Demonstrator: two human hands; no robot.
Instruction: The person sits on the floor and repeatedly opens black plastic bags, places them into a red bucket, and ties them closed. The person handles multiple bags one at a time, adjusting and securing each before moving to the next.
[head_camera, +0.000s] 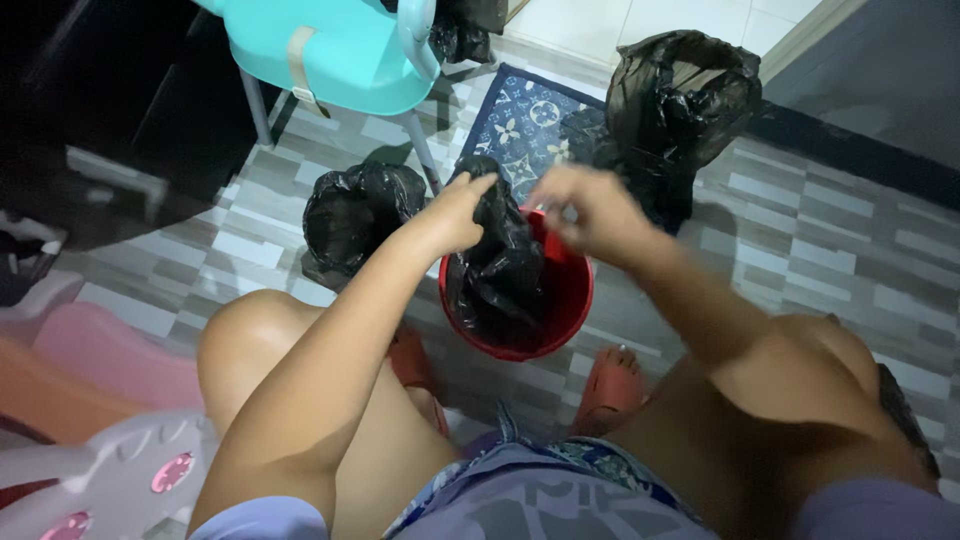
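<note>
My left hand (455, 215) grips the black bin liner (495, 270), half inside the red bucket (570, 300); my right hand (590, 215) pinches its rim, not yet spread.

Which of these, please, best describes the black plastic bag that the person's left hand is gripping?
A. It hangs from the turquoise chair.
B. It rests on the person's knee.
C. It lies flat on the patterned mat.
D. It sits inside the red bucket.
D: the left hand grips the top of the black plastic bag, whose lower part sits inside the red bucket on the floor between the person's feet.
</note>
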